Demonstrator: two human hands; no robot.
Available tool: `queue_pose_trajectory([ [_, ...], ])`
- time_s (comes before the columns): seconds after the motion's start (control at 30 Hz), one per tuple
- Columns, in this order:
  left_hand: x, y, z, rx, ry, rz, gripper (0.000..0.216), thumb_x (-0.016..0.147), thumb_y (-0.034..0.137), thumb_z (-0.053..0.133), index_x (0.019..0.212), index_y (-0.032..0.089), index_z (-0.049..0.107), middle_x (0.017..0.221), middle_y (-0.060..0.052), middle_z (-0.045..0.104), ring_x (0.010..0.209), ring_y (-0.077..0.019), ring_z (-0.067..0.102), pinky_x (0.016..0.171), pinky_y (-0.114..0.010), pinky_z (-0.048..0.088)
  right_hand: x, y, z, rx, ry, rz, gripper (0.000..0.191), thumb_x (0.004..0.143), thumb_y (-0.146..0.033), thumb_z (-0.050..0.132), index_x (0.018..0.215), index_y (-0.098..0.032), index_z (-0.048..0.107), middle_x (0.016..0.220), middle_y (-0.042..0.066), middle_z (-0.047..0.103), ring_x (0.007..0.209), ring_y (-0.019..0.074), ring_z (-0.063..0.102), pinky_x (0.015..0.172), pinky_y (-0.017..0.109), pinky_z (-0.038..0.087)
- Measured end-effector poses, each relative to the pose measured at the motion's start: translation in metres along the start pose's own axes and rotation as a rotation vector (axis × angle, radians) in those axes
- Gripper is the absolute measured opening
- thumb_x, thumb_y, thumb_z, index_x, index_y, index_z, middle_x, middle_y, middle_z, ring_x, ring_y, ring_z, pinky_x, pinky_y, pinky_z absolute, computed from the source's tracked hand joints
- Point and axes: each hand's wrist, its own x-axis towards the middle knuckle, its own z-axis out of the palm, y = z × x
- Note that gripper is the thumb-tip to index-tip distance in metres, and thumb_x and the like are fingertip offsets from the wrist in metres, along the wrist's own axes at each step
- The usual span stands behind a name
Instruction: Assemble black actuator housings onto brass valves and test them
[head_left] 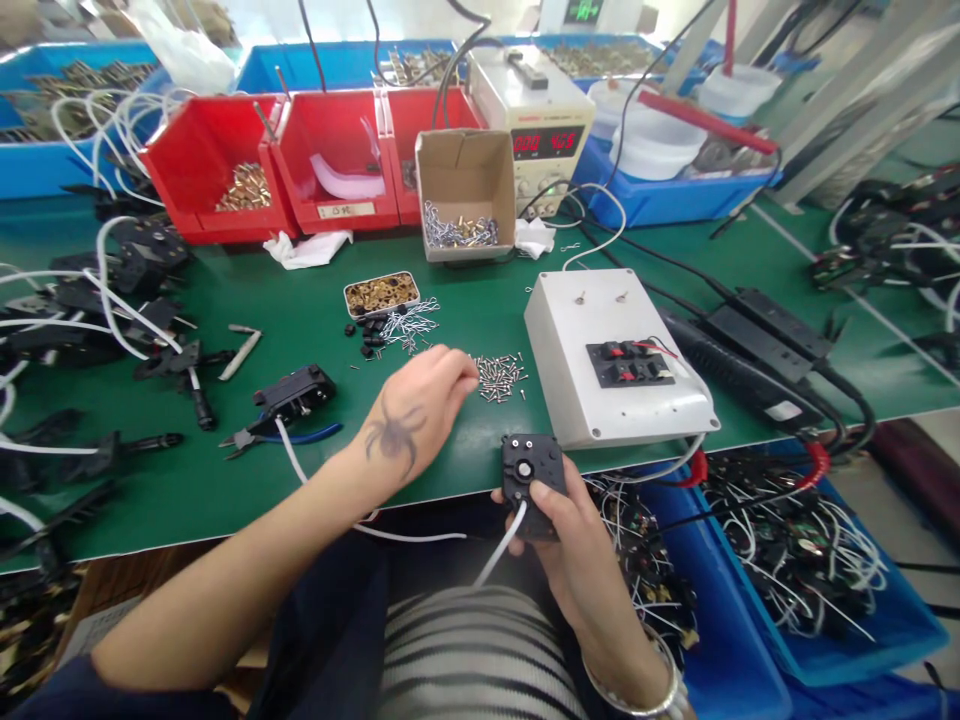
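Note:
My right hand [574, 525] grips a square black plastic housing [511, 460] at the table's front edge. A white cable [498, 552] runs down from the housing, and my thumb rests on its face near a round metal part. At the left side of a pile of small screws [501, 378] is my left hand [424, 395], fingers bent and pressed together. Whatever may lie between those fingertips is hidden. Left of that hand, blue-handled pliers [281, 434] lie by another black housing [296, 390] with a white cable.
A grey box with switches and terminals [577, 330] stands right of the screws. Behind are a tin of brass parts [382, 294], a cardboard box [466, 160], red bins [217, 130] and a power supply [529, 110]. Blue crates [892, 645] hold cabled parts at lower right.

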Motion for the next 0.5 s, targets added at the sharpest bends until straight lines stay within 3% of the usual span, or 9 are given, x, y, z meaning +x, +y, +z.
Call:
queue_pose_trajectory([
  [0.13,0.053,-0.027,0.013,0.18,-0.207,-0.117,0.014,0.096,0.015,0.05,0.092,0.011,0.062,0.085,-0.008,0.066,0.083,-0.0211,0.064,0.078,-0.033,0.051,0.001,-0.001,0.0,-0.02,-0.035,0.011,0.05,0.084,-0.04,0.074,0.124,-0.02,0.051,0.085,0.004,0.062,0.059,0.015,0.055,0.045,0.019,0.049],
  [0.23,0.07,-0.032,0.023,0.191,-0.287,-0.113,0.008,0.092,0.014,0.058,0.086,0.011,0.063,0.079,-0.004,0.065,0.076,-0.0179,0.063,0.074,-0.032,0.053,0.0,-0.002,0.0,-0.028,-0.03,0.006,0.052,0.083,-0.041,0.074,0.123,-0.019,0.049,0.084,0.004,0.062,0.057,0.0148,0.055,0.044,0.019,0.048],
  [0.33,0.068,-0.027,0.028,0.201,-0.335,-0.092,0.008,0.092,0.017,0.061,0.086,0.013,0.062,0.082,-0.001,0.064,0.076,-0.0145,0.062,0.074,-0.032,0.053,-0.001,-0.003,0.0,-0.034,-0.009,0.003,0.054,0.081,-0.042,0.076,0.121,-0.019,0.05,0.087,0.005,0.062,0.061,0.0162,0.056,0.045,0.02,0.049],
  [0.5,0.048,-0.014,0.02,0.216,-0.334,-0.042,0.022,0.081,-0.003,0.048,0.075,0.016,0.059,0.073,-0.007,0.061,0.072,-0.0202,0.06,0.065,-0.03,0.049,-0.003,-0.003,-0.001,-0.025,0.001,0.008,0.056,0.081,-0.045,0.077,0.123,-0.02,0.05,0.091,0.005,0.062,0.062,0.0165,0.056,0.046,0.021,0.05],
])
